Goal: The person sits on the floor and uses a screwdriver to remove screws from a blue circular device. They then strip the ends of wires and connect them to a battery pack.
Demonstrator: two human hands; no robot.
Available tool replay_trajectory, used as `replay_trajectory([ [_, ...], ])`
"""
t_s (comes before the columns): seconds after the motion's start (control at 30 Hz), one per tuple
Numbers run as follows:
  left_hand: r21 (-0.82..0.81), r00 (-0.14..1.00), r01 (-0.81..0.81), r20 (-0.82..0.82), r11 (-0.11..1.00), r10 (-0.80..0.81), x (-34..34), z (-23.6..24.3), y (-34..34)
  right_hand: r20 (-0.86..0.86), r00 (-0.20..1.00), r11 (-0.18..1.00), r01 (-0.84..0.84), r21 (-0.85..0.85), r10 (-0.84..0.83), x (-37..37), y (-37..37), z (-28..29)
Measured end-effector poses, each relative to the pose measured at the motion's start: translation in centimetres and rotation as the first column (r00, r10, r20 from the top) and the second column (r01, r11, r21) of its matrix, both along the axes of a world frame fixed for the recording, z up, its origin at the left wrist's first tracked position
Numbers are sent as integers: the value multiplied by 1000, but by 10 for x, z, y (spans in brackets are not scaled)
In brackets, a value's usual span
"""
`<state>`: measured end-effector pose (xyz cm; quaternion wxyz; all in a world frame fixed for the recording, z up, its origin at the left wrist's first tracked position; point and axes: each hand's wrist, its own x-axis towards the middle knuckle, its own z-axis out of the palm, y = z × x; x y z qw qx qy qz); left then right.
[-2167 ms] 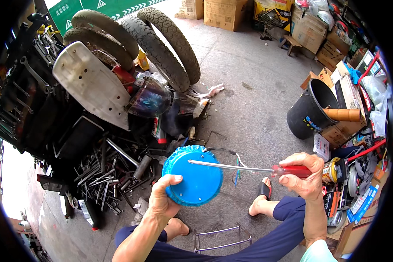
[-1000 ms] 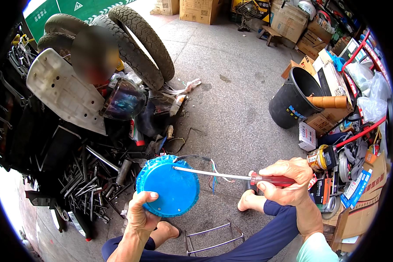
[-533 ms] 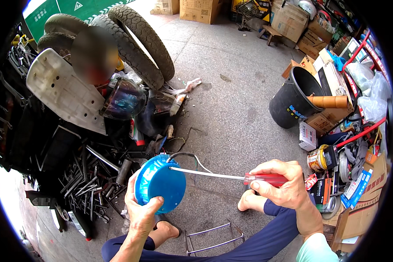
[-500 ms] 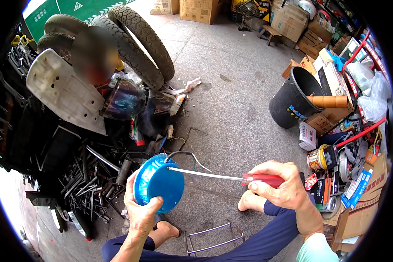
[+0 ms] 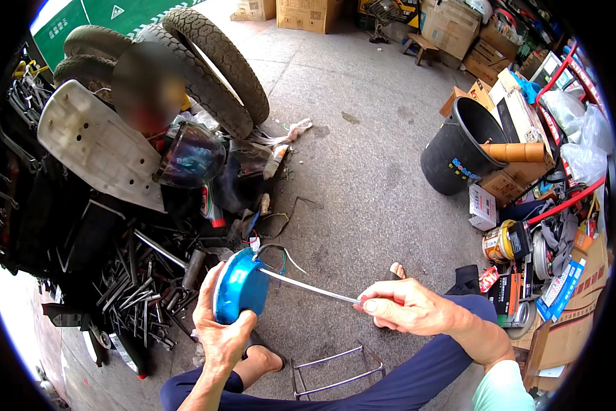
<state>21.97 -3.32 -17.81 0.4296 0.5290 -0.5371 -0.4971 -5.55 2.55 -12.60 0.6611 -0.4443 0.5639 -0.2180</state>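
My left hand (image 5: 220, 327) holds a round, shiny blue housing (image 5: 241, 291) by its side, fingers behind and thumb in front. Thin wires (image 5: 280, 248) come out at its top. A long screwdriver (image 5: 311, 286) slopes down from the housing to my right hand (image 5: 412, 306), which is closed around its handle; the handle is almost wholly hidden by the fingers. The shaft's tip meets the housing's upper right edge, though whether it sits in a screw or hole is too small to tell.
Loose tools and metal bits (image 5: 140, 288) lie left, below a pale plastic panel (image 5: 99, 144) and worn tyres (image 5: 215, 75). At right stand a black bucket (image 5: 451, 164), cardboard boxes (image 5: 510, 185) and clutter. A small metal frame (image 5: 338, 373) is on the floor between my legs.
The blue housing has turned, so its flat face shows more edge-on. My right hand has shifted left and lower, tilting the screwdriver more steeply; its red handle is now covered.
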Motion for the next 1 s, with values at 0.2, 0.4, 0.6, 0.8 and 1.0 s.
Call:
replay_trajectory([
  [0.2,-54,999,-29,35,998,31,1,-14,3,-128,989,970,-103,-221,76,6,2,-5],
  [0.4,-25,999,-2,45,1000,3,4,-14,5,187,980,993,46,109,-66,2,4,-16],
  [0.6,30,999,8,31,1000,-8,10,-15,6,-147,986,970,-105,-221,74,9,11,-24],
  [0.8,72,1000,2,3,997,-3,10,-12,8,-587,809,765,-398,-507,32,17,17,-18],
  [1.0,142,983,-37,-173,989,62,9,-17,3,-748,588,422,-620,-661,-308,26,17,-13],
])
